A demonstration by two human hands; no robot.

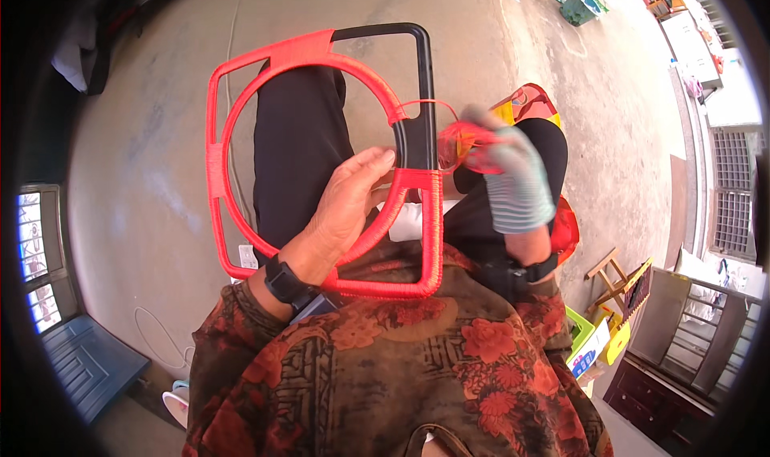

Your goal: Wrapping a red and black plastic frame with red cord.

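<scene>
A square black frame with a round inner ring [425,64] rests over my lap, most of it wrapped tightly in red cord. Bare black shows along the upper right corner and at the joint on the right side. My left hand [350,192] reaches through the ring, its thumb and fingers closed on the ring's right side, next to the bare joint. To the right of the frame, my right hand [513,176], in a grey and green striped glove, grips a bundle of red cord [473,146]. A loose strand arcs from the bundle to the ring. Motion blurs the gloved fingers.
A red and yellow bag [529,102] is beside my right knee. Farther right on the floor stands a small wooden stool [613,280]. Buckets [579,8] sit at the far right, and a blue table [88,369] is at the lower left. A cable runs along the concrete floor.
</scene>
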